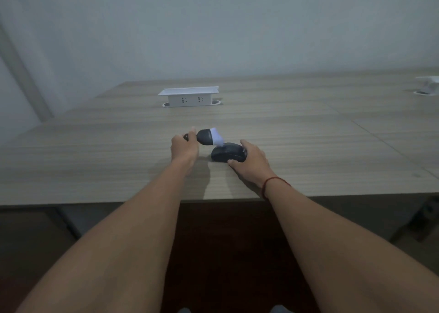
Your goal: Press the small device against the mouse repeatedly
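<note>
Small brush (209,137): dark rounded body, pale bristle tuft, thin dark handle. Held tilted above the table, handle to the left, bristles angled down to the right, tips touching the top of the mouse. Mouse (228,155): black, low and rounded, lying flat on the wood-grain table near its front edge, just right of the brush.

One small black-handled brush with pale bristles (209,137), one black computer mouse (226,155), and two white pop-up socket boxes: one (189,96) mid-table, one (427,86) at the right edge. Two bare hands, one wood-grain table (95,160).
</note>
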A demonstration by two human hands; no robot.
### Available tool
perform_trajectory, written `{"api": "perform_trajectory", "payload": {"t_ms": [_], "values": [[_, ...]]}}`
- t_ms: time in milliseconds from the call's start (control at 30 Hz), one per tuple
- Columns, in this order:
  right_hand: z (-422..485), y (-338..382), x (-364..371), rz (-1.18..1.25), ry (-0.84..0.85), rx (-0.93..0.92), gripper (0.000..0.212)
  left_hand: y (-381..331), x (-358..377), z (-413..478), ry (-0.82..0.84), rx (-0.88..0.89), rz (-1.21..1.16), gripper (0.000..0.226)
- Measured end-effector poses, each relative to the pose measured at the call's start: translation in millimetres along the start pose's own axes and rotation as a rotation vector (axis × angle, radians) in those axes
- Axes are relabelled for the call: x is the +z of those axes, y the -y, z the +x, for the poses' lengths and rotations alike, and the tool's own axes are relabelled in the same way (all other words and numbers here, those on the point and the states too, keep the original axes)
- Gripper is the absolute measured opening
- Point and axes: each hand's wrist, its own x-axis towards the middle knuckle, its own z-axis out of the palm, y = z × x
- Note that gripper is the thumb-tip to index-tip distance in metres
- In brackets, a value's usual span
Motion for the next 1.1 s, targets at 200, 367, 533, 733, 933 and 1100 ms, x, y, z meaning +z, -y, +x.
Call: {"api": "perform_trajectory", "payload": {"t_ms": [200,367,533,733,933,1100], "values": [[2,3,2,0.036,-0.033,0.020,0.061,1,12,-6,-0.003,-0.059,0.147,0.042],[5,-6,5,0.031,-0.040,-0.018,0.052,-8,7,-1,-0.062,0.011,0.102,0.039],[6,-9,7,0.022,-0.041,-0.044,0.049,-9,30,-9,-0.037,-0.061,0.098,0.038],[2,-8,7,0.038,-0.096,-0.040,0.064,-5,15,-8,-0.184,0.059,0.128,0.040],[1,-10,8,0.056,-0.106,-0.032,0.075,-9,32,-13,-0.098,0.038,0.170,0.041],[2,-8,11,0.020,-0.163,-0.016,0.075,-6,13,-6,-0.041,0.102,0.102,0.037]]}}
